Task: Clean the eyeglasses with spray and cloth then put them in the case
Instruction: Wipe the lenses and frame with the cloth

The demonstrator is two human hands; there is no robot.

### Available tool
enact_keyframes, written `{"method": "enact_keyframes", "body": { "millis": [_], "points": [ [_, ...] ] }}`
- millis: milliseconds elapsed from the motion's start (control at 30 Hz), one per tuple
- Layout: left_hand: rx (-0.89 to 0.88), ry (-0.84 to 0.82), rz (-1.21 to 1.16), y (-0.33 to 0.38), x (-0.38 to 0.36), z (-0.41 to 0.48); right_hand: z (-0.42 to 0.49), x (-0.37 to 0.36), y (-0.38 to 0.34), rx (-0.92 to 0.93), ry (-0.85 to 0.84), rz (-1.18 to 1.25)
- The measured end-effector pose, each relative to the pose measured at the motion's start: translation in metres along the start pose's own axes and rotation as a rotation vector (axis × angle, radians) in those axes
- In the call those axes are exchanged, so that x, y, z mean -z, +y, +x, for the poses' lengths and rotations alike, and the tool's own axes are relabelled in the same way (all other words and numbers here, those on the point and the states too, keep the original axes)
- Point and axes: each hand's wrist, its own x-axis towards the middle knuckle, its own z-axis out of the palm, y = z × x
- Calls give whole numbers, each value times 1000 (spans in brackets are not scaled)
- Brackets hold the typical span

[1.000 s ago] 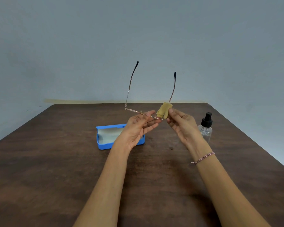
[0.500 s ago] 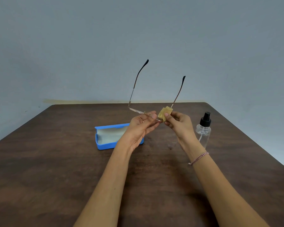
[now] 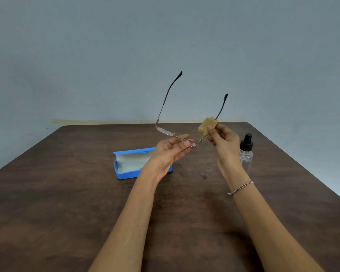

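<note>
Left hand (image 3: 171,152) pinches the glasses (image 3: 166,132) by the front above the worktop (image 3: 67,213); right hand (image 3: 224,142) pinches the cloth (image 3: 206,124) round a temple. Wiping seems underway; next, fold temples, lay them in the open case (image 3: 126,165).

1 pair of eyeglasses (image 3: 166,132), thin metal frame, centre of the frame
2 temples (image 3: 165,101) on that pair, each with a dark tip, upper centre
1 cleaning cloth (image 3: 206,125), yellow, right of centre
1 spray bottle (image 3: 246,152), clear with a black pump top, right of centre
1 eyeglass case (image 3: 130,163), blue, lid open, left of centre
2 hands: 1 left hand (image 3: 169,156), 1 right hand (image 3: 224,142), both centre
1 ring (image 3: 171,146), on the left hand
1 braided bracelet (image 3: 241,187), on the right wrist
1 wooden table (image 3: 67,193), dark brown, lower half of the frame
</note>
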Motion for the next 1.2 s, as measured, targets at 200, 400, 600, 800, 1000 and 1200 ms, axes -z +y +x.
{"method": "enact_keyframes", "body": {
  "millis": [200,400,600,800,1000,1200],
  "points": [
    [-69,44,-37,4,1,0,-5,-2,5,-38,-204,-209],
    [-12,1,13,6,7,0,-7,-1,3,-9,-152,-210],
    [53,-119,72,10,15,-4,-4,0,-13,104,10,-53],
    [117,-200,179,13,22,-8,-3,6,-27,259,160,-81],
    [138,-219,182,15,27,-8,-8,4,-32,371,172,-146],
    [78,-148,156,14,26,-5,2,8,-21,280,175,-182]
  ]
}}
